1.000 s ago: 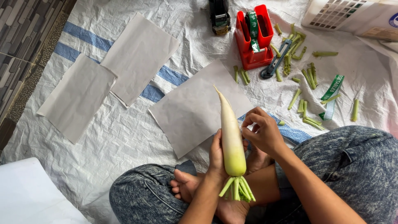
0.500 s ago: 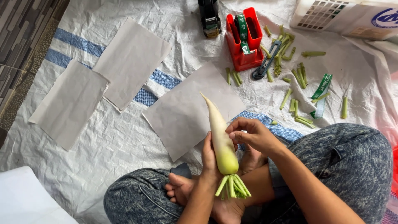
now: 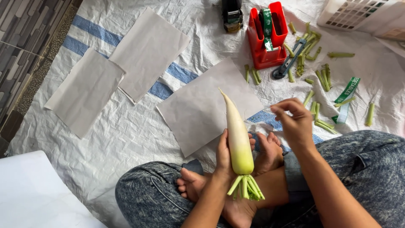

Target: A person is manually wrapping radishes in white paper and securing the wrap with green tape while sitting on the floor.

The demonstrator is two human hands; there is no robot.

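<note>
My left hand grips a long white radish near its pale green lower end. It points away from me, and its trimmed green stalks hang over my crossed legs. My right hand hovers to the right of the radish, apart from it. Its thumb and forefinger are pinched together, and I cannot tell whether something thin is between them. A grey-white paper sheet lies on the white woven mat just beyond the radish.
Two more paper sheets lie to the left. Ahead are a red tape dispenser, a black tool, a cutter, scattered cut stalks, a green label strip and a white basket. A white board sits near left.
My right hand has left the radish and moved right and slightly up. The left hand has kept the radish almost still, a little more upright in view.
</note>
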